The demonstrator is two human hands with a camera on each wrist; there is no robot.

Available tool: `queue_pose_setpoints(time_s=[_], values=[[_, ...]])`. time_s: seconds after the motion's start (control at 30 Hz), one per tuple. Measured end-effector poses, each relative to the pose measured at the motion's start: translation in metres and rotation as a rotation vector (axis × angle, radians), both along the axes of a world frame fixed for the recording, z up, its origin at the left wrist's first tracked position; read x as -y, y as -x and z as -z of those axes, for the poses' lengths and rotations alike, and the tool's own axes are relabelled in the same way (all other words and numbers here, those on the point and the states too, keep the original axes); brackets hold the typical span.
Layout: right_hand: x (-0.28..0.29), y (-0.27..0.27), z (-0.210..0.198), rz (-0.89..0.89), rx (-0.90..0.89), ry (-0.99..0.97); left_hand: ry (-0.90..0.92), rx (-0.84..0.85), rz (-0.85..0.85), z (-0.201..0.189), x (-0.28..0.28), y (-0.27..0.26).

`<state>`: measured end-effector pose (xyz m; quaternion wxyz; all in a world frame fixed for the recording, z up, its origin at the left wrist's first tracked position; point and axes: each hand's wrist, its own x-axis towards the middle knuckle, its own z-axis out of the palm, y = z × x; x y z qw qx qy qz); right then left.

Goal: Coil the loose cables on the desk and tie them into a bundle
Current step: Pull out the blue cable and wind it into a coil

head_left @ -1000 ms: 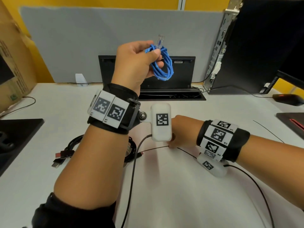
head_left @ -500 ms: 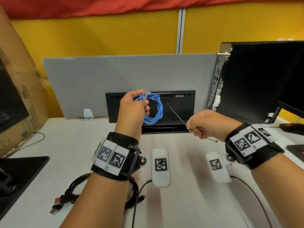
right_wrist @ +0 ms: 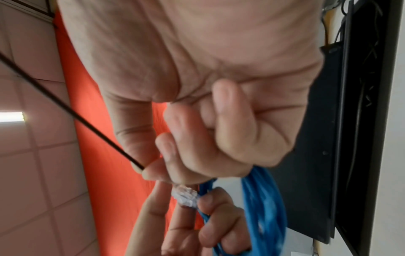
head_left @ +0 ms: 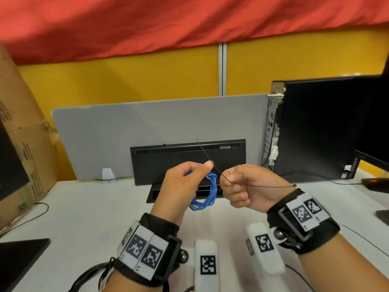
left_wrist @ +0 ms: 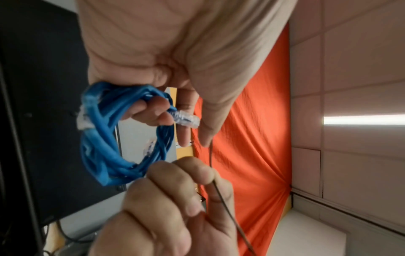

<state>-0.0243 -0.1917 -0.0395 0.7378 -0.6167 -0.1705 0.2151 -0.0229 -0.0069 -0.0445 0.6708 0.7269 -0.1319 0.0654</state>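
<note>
Blue, round-jacketed network cable wound into a small coil (head_left: 205, 192) hangs in the air above the far middle of the white tabletop (head_left: 88, 220), in front of the black keyboard (head_left: 187, 159) propped against the grey divider. From the head view, the left hand (head_left: 183, 186) has its fingers curled through the coil, so the loops cannot spring apart, while the thumb and forefinger also pinch a thin black wire tie (head_left: 207, 160) whose free end sticks up and away. The right hand (head_left: 248, 188), just beside it, pinches the same tie lower down with the rest of its fingers curled in; holding it at two points probably keeps the tie taut for wrapping round the coil. A second bundle of black cables (head_left: 92, 275) lies at the near left edge, below the left wrist.

The left wrist view shows the clear plastic plug (left_wrist: 186, 119) trapped against the coil by a fingertip, likely so the loose end stays tucked.

The right wrist view shows the tie leaving the right thumb and forefinger, with the plug and coil directly beyond.
</note>
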Motion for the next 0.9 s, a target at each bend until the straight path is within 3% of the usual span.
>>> queue_pose_setpoints(time_s=[0.23,0.47,0.73,0.9], values=[[-0.002,0.003,0.000,-0.003,-0.088,-0.042,0.056,-0.044,0.093,-0.002,0.003,0.000],[-0.003,0.006,0.000,0.069,-0.140,-0.037,0.056,0.061,0.068,0.000,0.004,0.005],[-0.009,0.006,0.004,0.259,0.062,-0.363,0.379,0.003,-0.099,-0.002,-0.004,-0.002],[-0.023,0.009,0.007,0.387,0.249,-0.352,0.408,-0.045,-0.086,-0.001,-0.003,-0.001]])
